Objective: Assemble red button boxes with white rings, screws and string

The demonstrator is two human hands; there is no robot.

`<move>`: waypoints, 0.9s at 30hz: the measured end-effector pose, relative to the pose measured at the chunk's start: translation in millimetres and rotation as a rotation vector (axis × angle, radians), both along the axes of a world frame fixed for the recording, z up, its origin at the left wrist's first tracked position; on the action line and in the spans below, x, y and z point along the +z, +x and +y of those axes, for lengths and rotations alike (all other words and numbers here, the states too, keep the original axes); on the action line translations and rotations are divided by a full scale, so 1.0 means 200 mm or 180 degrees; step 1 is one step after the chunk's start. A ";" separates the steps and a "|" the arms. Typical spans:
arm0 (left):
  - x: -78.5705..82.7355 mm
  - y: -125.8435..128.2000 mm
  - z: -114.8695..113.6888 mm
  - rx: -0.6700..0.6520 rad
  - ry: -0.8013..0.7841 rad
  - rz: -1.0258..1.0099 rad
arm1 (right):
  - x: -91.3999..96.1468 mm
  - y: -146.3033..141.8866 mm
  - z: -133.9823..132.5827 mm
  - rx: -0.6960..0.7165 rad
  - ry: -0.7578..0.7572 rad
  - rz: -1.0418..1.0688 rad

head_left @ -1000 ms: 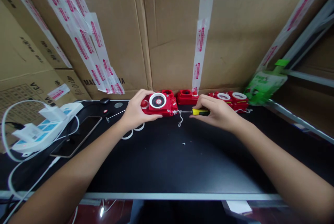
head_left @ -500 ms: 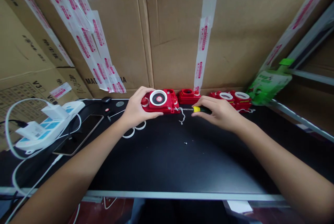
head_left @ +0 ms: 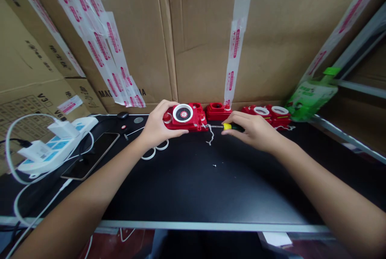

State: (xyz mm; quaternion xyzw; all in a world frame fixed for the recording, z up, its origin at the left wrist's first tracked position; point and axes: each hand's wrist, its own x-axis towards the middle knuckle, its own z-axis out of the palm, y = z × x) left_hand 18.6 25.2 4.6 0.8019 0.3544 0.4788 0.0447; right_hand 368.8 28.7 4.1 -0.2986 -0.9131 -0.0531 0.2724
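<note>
My left hand (head_left: 156, 127) grips a red plastic device (head_left: 187, 117) with a white ring and black disc on top, holding it down on the black table (head_left: 193, 186). My right hand (head_left: 255, 131) is closed on a yellow-handled screwdriver (head_left: 228, 126). Its thin shaft points left at the device's right side. A white string (head_left: 209, 135) dangles from that side onto the table.
More red devices (head_left: 217, 111) (head_left: 268, 115) line the cardboard back wall. White rings (head_left: 157, 149) lie by my left wrist. A phone (head_left: 90, 155), a power strip (head_left: 57, 143) with chargers and cables sit at left. A green pouch (head_left: 310, 96) leans at right. A tiny screw (head_left: 214, 165) lies mid-table.
The view shifted slightly upward a second ago. My right hand slid along the screwdriver so less of the yellow handle shows. In the last half second nothing visibly moved.
</note>
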 end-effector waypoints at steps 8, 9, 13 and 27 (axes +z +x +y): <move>-0.01 0.00 0.01 -0.0017 -0.0004 -0.0010 | 0.01 0.00 0.01 0.0182 -0.0169 0.0126; -0.01 -0.01 0.01 -0.0039 -0.0010 -0.0004 | 0.01 -0.01 0.01 0.0216 -0.0205 0.0174; -0.01 -0.01 0.01 -0.0114 -0.0030 -0.0047 | 0.02 0.00 0.01 0.0305 -0.0170 0.0363; 0.02 0.00 -0.01 -0.0275 0.0176 0.0279 | 0.03 0.00 -0.01 0.0163 -0.0366 0.0258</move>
